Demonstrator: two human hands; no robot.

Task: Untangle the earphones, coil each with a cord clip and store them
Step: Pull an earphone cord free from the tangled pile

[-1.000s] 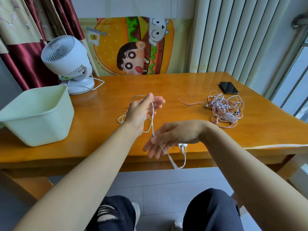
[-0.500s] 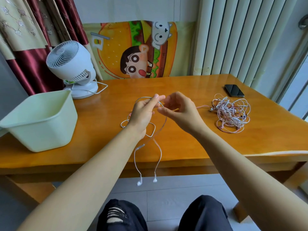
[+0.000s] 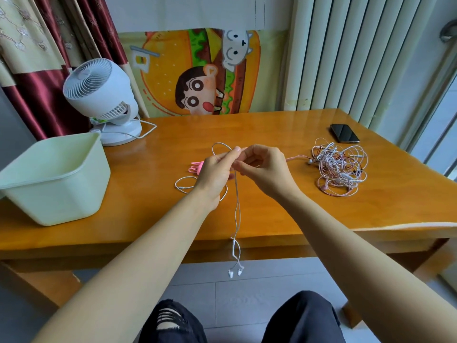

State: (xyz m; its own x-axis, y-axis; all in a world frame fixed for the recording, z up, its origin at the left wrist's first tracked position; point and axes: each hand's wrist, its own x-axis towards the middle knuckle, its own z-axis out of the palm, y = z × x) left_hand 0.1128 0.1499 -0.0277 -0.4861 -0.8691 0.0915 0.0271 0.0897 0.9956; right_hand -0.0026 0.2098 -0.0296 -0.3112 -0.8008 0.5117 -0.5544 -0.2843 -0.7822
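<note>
Since the frame half a second ago, the two dangling strands of the white earphone cord (image 3: 237,211) are being drawn together into one line, and the earbuds (image 3: 235,271), apart before, are being hung side by side below the edge of the table (image 3: 148,201). A pink cord clip (image 3: 195,167), hidden earlier, is now being shown on the tabletop just behind the left hand (image 3: 214,175).

The cord is being pinched between the curled thumb and fingers of the left hand, above the middle of the table. It is being pinched again just beside that by the curled fingertips of the right hand (image 3: 265,167), and the two hands are being held almost touching. Loops of the same cord are being left sticking out above and to either side of the left hand.

The tangle of pink and white earphones (image 3: 338,169) is being left on the table to the right, near a dark phone (image 3: 344,133). A pale green bin (image 3: 54,194) and a white fan (image 3: 99,95) are being kept at the left.
</note>
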